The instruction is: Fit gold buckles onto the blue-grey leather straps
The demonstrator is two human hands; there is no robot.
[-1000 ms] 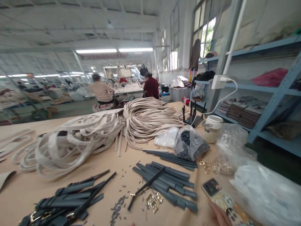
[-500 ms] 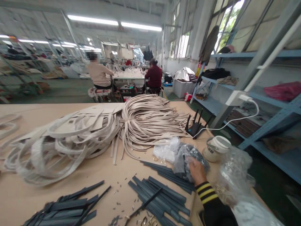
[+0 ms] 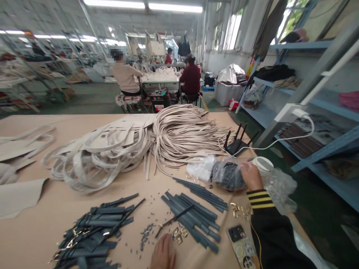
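Observation:
My right hand (image 3: 251,176) reaches forward in a black sleeve with yellow stripes and grips the clear plastic bag of small dark parts (image 3: 228,174). My left hand (image 3: 163,254) rests flat on the tan table (image 3: 134,203) near the front edge, fingers closed, beside several gold metal buckles (image 3: 180,235). Dark grey leather strips (image 3: 193,215) lie in a loose stack between both hands. A second heap of dark strips with buckles (image 3: 95,233) lies at the front left.
Bundles of cream straps (image 3: 185,134) and cream bag pieces (image 3: 98,153) fill the table's middle. A black router (image 3: 237,144), a white jar (image 3: 263,164), clear bags (image 3: 280,186) and a phone (image 3: 242,244) sit at right. Blue shelving (image 3: 322,112) stands beyond; two people sit at a far table.
My right hand moved right along the plastic bag and now grips its right end. My left hand has come into view at the bottom edge. The view tilted down.

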